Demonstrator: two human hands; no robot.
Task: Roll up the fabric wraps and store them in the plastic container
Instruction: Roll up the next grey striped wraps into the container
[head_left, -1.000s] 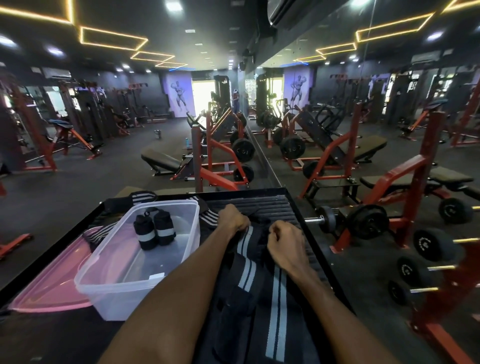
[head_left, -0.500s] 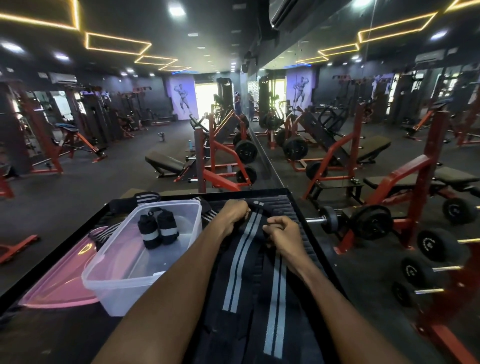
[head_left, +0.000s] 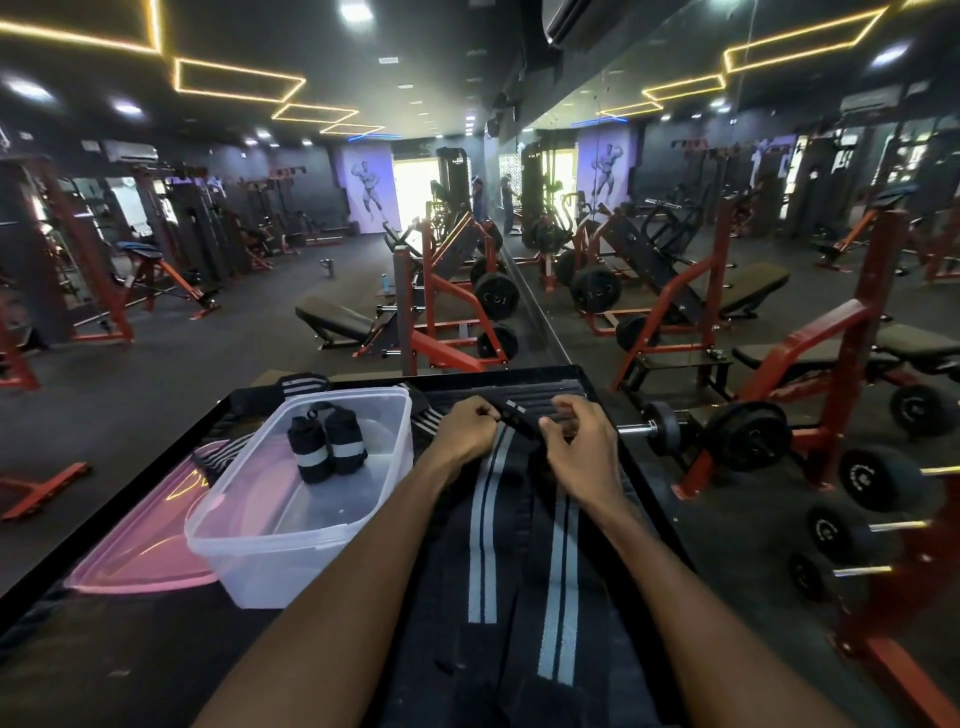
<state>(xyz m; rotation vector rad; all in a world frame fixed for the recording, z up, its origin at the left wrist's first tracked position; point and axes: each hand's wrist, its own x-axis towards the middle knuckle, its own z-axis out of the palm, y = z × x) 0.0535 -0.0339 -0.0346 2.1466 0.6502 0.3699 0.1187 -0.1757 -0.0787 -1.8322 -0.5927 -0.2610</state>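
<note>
Fingers of our left hand (head_left: 466, 427) and right hand (head_left: 582, 446) pinch the far end of a striped fabric wrap (head_left: 485, 530) stretched toward us along the worktop (head_left: 135, 670). Two rolled wraps (head_left: 326, 448) stand inside the plastic container (head_left: 270, 551), just left.

I saw the container (head_left: 291, 525) on the table (head_left: 130, 670), left of the flat wrap (head_left: 485, 561) — two rolled wraps (head_left: 327, 447) inside, its lid (head_left: 140, 540) on its left. Both hands, left hand (head_left: 467, 428) and right hand (head_left: 582, 447), sat at the wrap's far end — more wraps (head_left: 304, 383) behind the container.
</note>
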